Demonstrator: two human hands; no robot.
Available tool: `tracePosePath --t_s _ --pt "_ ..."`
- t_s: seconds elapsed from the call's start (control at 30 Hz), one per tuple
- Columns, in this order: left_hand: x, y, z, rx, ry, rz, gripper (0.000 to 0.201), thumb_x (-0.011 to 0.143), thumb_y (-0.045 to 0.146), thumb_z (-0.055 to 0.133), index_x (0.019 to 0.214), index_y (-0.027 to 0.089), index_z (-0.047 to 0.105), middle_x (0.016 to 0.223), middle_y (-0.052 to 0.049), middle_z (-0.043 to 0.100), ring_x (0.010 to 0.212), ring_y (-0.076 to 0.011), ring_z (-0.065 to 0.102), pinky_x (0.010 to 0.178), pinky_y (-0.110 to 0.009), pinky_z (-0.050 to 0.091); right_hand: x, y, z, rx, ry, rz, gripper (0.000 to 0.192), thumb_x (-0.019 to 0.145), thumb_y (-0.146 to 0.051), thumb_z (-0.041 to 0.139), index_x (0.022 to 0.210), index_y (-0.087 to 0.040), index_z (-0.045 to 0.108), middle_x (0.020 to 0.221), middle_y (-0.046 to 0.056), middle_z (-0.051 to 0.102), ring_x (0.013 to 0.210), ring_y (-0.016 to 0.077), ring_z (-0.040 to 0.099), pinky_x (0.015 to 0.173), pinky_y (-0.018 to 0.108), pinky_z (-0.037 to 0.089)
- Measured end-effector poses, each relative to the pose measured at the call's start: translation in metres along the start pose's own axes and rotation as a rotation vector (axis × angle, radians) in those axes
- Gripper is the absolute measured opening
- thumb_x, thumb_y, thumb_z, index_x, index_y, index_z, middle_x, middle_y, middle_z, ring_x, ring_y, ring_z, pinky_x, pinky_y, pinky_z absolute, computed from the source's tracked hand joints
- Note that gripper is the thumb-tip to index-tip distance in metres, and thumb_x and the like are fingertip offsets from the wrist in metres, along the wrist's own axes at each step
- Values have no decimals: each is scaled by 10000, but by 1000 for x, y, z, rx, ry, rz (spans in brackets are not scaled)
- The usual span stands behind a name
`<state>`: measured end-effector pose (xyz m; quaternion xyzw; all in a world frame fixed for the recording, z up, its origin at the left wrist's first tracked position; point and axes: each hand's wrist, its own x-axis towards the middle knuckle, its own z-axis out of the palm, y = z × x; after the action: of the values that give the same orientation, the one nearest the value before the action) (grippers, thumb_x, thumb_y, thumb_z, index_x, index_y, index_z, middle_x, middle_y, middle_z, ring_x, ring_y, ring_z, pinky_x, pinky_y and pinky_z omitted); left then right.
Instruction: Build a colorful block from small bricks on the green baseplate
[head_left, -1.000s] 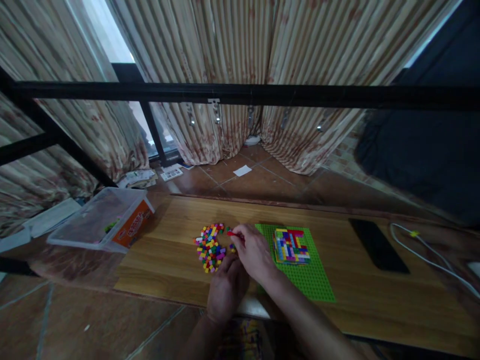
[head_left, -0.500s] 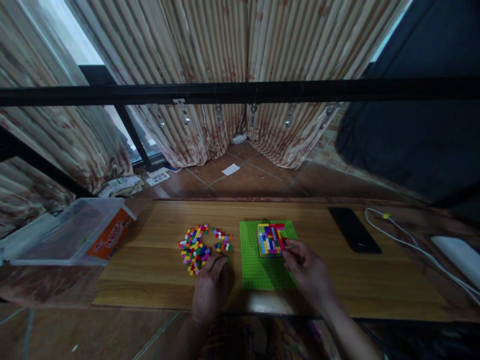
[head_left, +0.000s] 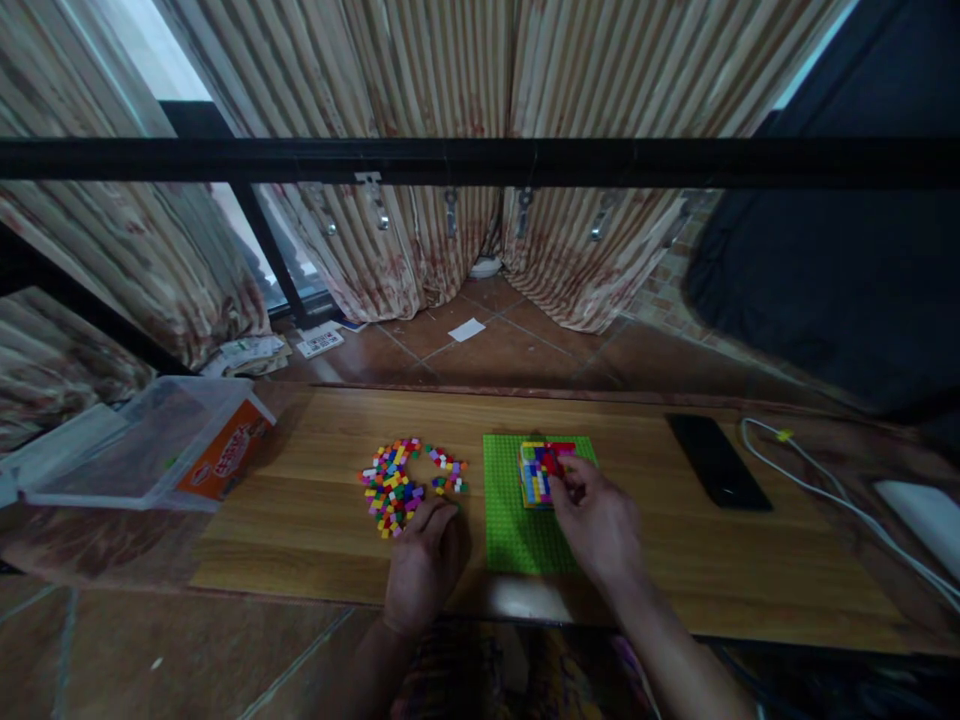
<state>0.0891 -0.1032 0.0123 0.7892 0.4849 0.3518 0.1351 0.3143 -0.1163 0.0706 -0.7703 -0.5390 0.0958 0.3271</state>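
brick (head_left: 552, 462) in right hand (head_left: 600, 518), axis unclear

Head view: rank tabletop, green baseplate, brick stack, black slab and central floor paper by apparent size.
1. Tabletop
2. Green baseplate
3. Brick stack and black slab: too close to rank; right hand hides part of the stack
4. Central floor paper
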Motion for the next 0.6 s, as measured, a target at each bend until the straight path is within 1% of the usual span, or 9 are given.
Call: tracePosePath --t_s 0.07,0.17,0.23,0.33,0.47,0.53,0.6 --pt "0 1 0 -14 3 -5 193 909 144 483 1015 179 640 1038 -84 661 953 -176 647 848 -303 554 -2 -2 4 -10 0 -49 262 884 -349 515 1038 -198 665 850 49 729 674 186 657 623 294 461" --pt "1 1 0 -21 4 -14 198 909 140 483 1025 178 639 1046 -87 657 949 -174 646 835 -297 555 -1 0 7 -47 -6 -190 216 908 -290 497 971 -203 685 896 61 720 774 207 663 698 316 485" --pt "1 2 0 -24 0 -15 203 911 132 476 1026 176 638 1041 -87 655 946 -172 646 830 -294 556 4 4 8 -71 -20 -292 215 917 -252 488 942 -207 696 924 67 709 824 215 654 742 329 494" --pt "1 1 1 -30 -8 -21 208 912 124 471 1033 177 632 1052 -86 650 951 -167 645 839 -292 557 15 14 7 -85 -54 -409 231 929 -230 479 943 -211 709 950 70 693 843 214 638 761 335 507" --pt "-1 2 -2 -27 12 19 236 909 112 468 1082 177 613 1083 -91 639 996 -168 635 876 -294 554 28 26 7 -90 -67 -493 270 950 -229 446 964 -219 715 980 67 677 882 219 621 794 352 519" --pt "-1 6 -6 -14 27 73 266 899 107 475 1127 172 595 1112 -103 633 1044 -182 622 907 -310 548 32 30 8 -76 -67 -522 287 957 -229 431 975 -222 717 1009 69 673 911 220 614 813 359 521" --pt "3 13 -8 -4 36 117 300 892 99 477 1165 171 578 1140 -109 628 1087 -193 606 932 -322 540 33 33 10 -35 -41 -521 290 960 -237 430 972 -220 719 1015 72 674 920 219 614 828 367 525"
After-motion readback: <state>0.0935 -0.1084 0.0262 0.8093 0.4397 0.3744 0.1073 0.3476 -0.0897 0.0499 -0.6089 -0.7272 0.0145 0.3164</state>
